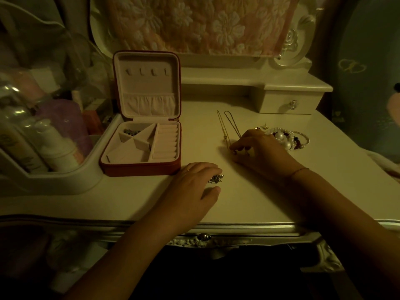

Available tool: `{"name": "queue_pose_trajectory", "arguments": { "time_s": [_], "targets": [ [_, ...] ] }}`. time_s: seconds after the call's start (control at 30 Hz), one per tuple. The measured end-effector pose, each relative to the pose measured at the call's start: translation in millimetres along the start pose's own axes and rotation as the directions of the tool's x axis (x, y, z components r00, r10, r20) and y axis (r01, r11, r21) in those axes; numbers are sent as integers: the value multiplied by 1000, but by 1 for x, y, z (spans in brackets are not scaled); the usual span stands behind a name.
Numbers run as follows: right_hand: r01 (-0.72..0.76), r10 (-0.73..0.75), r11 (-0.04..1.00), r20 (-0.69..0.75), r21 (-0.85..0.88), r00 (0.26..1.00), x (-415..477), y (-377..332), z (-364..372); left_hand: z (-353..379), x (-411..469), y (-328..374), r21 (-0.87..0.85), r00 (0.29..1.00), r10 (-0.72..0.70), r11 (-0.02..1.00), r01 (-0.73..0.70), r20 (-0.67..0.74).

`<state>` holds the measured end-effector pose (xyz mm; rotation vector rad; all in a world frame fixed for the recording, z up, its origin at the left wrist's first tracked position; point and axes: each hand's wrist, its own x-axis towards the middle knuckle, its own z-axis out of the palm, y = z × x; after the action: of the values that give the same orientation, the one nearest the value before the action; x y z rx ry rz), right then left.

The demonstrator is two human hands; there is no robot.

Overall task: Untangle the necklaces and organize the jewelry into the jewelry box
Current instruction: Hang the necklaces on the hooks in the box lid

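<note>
The room is dim, with a weak yellowish light. The worktop [259,202] is a cream dressing table with a silver front edge and a round metal knob [204,236] on the near side. At the far side stands a carved frame [292,40] with a rose relief, covered by a pink flowered cloth [194,22]. A small drawer [287,105] sits far right. The right wall [351,67] is blue-grey with two pale hearts. A raised shelf [65,180] on the left holds bottles [58,146].

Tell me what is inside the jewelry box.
The jewelry box holds a small dark cluster of jewelry in its back-left compartment. The other compartments, the ring rolls and the lid hooks look bare. Whatever lies inside the lid's gathered pocket is covered.
</note>
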<state>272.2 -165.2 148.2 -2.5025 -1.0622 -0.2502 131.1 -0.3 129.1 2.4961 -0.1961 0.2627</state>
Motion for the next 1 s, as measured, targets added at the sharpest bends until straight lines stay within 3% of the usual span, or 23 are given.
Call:
{"name": "queue_pose_trajectory", "arguments": {
  "time_s": [0.6, 1.0],
  "targets": [
    [7, -7, 1000, -9, -2, 1000, 0, 0, 1, 1, -1, 0, 15, 1000, 9, 1000, -8, -28],
    [12, -11, 1000, -37, 24, 999, -5, -10, -8, 2, 3, -3, -29, 993, -69, 997, 67, -92]
  ]
}}
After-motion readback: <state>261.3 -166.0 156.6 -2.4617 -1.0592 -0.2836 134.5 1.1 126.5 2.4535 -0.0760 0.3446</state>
